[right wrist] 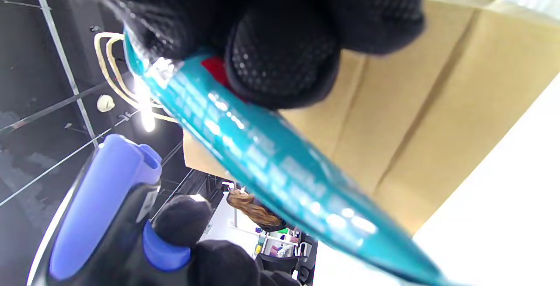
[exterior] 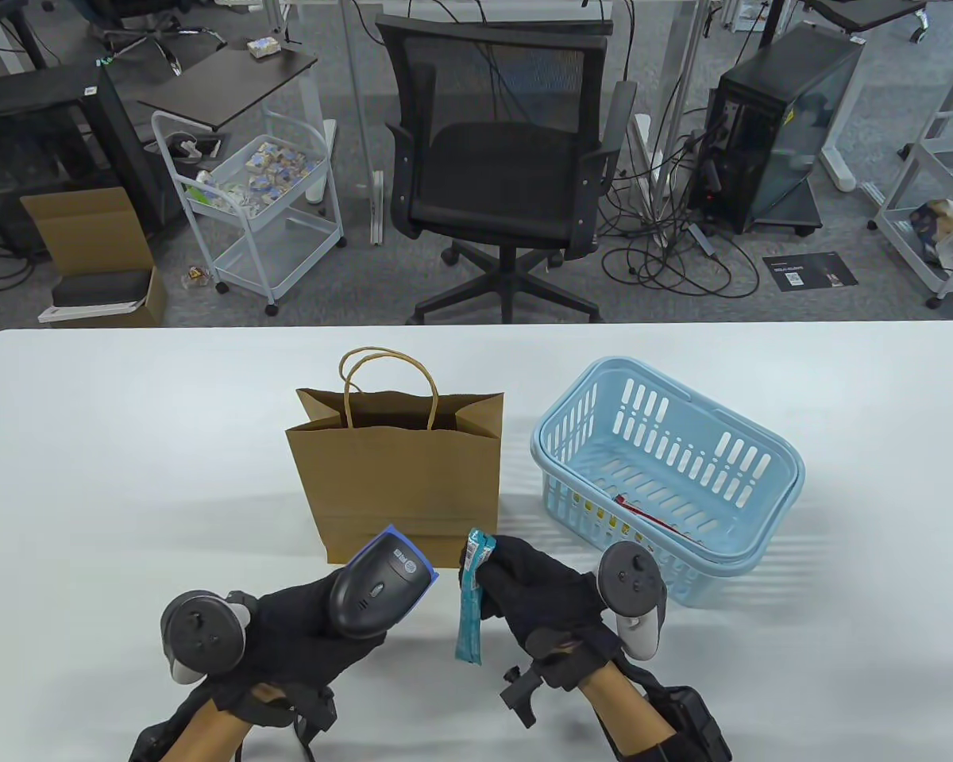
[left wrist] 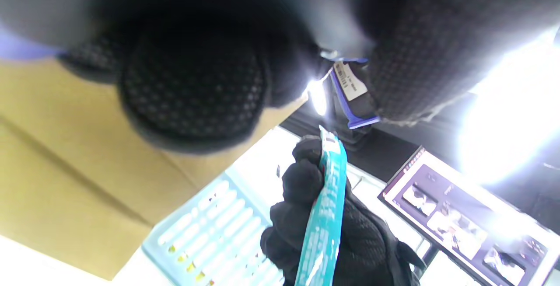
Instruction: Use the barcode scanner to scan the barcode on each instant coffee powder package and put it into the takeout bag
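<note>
My left hand (exterior: 310, 627) grips a grey barcode scanner (exterior: 381, 583) with a blue-edged head, its head turned toward the package. My right hand (exterior: 524, 591) pinches a long teal instant coffee stick package (exterior: 472, 607) by its top end, so it hangs just right of the scanner. In the left wrist view the teal package (left wrist: 326, 211) stands upright in the right glove (left wrist: 345, 238). The right wrist view shows the package (right wrist: 271, 163) crossing in front of the scanner (right wrist: 105, 207). A brown paper takeout bag (exterior: 397, 476) stands open right behind both hands.
A light blue plastic basket (exterior: 667, 468) sits to the right of the bag, holding at least one more red and white stick. Beyond the white table's (exterior: 127, 444) far edge are an office chair (exterior: 500, 159), a wire cart and a computer tower.
</note>
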